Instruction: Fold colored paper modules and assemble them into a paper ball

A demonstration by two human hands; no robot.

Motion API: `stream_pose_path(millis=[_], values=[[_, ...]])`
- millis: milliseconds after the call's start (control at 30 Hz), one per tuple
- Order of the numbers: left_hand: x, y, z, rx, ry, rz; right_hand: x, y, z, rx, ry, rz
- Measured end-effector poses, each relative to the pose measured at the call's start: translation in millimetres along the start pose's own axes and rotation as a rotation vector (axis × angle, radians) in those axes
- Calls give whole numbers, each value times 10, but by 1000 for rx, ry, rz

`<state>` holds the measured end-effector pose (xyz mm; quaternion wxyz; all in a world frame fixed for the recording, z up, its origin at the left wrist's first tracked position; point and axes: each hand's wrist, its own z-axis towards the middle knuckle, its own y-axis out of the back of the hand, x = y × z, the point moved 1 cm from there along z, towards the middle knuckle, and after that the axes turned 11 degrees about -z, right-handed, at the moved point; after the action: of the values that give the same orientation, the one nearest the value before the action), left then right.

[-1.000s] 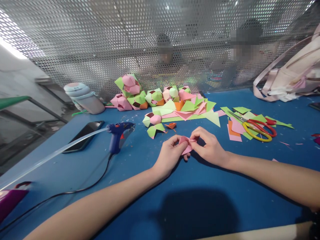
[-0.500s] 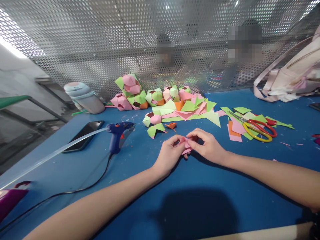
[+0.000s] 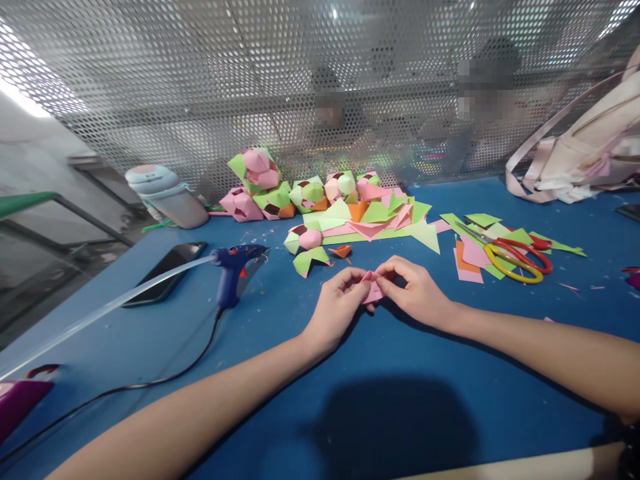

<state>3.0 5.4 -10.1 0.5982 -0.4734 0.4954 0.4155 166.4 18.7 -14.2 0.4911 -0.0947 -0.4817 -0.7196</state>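
Note:
A small folded piece of pink paper (image 3: 373, 289) is pinched between my two hands above the blue table. My left hand (image 3: 337, 303) grips its left side, thumb on top. On the right side, my right hand (image 3: 411, 292) holds it with thumb and fingers closed. The fingers hide part of the folds. Just beyond lie a small orange folded paper (image 3: 341, 251), a green folded paper (image 3: 311, 261) and a pink-and-green paper ball (image 3: 303, 238).
A blue glue gun (image 3: 233, 273) with a trailing cord lies left, near a phone (image 3: 165, 275) and a bottle (image 3: 170, 197). Several paper balls (image 3: 310, 195) line the perforated screen (image 3: 280, 87). Scissors (image 3: 520, 260) rest on paper scraps at right, with a bag (image 3: 585, 153) behind.
The pink paper has turned slightly in my fingers, so more of its flat face and a pointed fold show. My left thumb has shifted a little. Everything else stays put.

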Motion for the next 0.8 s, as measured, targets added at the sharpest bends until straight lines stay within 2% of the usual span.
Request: stream_pose_path(millis=[467, 800], values=[[-21, -33, 7, -50, 46, 105, -2, -11, -1, -9, 0, -26], [48, -3, 12, 15, 11, 155, 3, 3, -10, 12, 59, -4]])
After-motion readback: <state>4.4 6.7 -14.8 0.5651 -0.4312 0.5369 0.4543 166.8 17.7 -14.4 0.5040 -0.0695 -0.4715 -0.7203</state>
